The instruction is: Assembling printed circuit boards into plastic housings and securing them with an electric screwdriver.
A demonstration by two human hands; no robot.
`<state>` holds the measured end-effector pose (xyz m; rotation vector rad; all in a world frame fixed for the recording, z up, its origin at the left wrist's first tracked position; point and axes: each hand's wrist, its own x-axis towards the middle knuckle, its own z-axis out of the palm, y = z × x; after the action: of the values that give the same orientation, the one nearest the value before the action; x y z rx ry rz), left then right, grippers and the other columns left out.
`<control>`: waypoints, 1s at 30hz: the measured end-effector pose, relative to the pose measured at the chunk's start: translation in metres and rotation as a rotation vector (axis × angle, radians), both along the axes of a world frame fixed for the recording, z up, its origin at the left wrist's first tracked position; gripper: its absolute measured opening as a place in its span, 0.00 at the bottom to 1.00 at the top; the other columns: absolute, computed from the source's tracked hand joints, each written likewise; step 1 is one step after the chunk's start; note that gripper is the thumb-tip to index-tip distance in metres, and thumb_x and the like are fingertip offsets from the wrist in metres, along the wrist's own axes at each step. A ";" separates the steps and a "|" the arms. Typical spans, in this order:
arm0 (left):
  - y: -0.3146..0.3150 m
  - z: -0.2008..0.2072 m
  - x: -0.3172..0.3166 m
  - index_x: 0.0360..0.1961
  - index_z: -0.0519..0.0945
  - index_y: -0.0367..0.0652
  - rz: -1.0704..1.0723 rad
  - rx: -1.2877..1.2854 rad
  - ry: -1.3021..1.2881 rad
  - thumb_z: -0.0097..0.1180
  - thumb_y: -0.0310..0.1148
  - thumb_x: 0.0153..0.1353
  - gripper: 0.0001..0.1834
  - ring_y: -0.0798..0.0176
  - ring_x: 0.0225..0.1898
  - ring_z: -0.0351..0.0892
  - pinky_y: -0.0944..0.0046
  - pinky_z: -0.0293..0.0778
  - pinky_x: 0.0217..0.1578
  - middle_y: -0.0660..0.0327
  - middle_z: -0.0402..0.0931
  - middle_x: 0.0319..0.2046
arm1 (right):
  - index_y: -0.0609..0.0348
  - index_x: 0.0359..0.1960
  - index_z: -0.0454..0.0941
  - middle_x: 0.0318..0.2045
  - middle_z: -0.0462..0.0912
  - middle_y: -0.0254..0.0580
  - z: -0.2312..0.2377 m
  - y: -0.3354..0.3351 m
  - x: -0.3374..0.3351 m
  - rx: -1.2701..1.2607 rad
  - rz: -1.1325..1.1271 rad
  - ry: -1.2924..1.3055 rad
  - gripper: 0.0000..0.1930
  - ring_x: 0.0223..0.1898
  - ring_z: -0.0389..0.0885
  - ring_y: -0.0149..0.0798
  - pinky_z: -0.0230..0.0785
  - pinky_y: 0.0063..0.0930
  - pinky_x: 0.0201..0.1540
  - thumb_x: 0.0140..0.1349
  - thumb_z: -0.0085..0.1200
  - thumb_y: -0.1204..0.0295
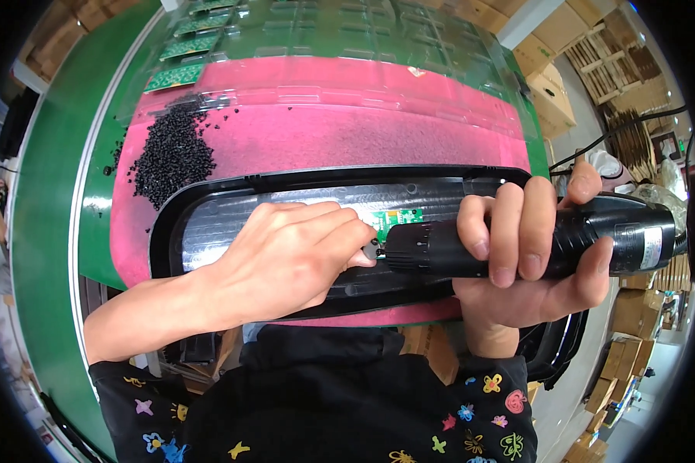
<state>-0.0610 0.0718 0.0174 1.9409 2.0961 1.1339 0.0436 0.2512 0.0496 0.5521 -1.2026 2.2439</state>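
Note:
My right hand (pixel 511 235) is wrapped round a black electric screwdriver (pixel 421 248), held level with its nose pointing left. At that nose my left hand (pixel 297 251) is closed, thumb and forefinger pinched by the bit. A small metallic bit of something shows there, too tiny to name. Beneath both hands lies a long black plastic housing (pixel 216 224), its shiny hollow side up. Inside it a small green circuit board (pixel 399 217) shows in part behind the screwdriver's nose; my left hand hides some of it.
A heap of tiny black screws (pixel 171 150) lies on the pink mat (pixel 301 131), left of the housing. Beyond stand clear plastic trays (pixel 347 38) and a row of green circuit boards (pixel 174 77). A black cable (pixel 618 135) runs at the right, with cardboard boxes (pixel 548 96) behind.

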 end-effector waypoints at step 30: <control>0.004 0.007 -0.010 0.30 0.78 0.36 0.073 0.081 -0.041 0.63 0.22 0.50 0.06 0.56 0.28 0.78 0.61 0.74 0.27 0.58 0.78 0.26 | 0.56 0.45 0.60 0.14 0.65 0.30 0.020 -0.010 0.007 0.355 -0.439 -0.282 0.22 0.12 0.60 0.26 0.58 0.23 0.18 0.58 0.51 0.54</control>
<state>-0.0711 0.0754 0.0240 1.8718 2.1488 1.2804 0.0508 0.2415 0.0701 0.0761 -1.6945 1.7827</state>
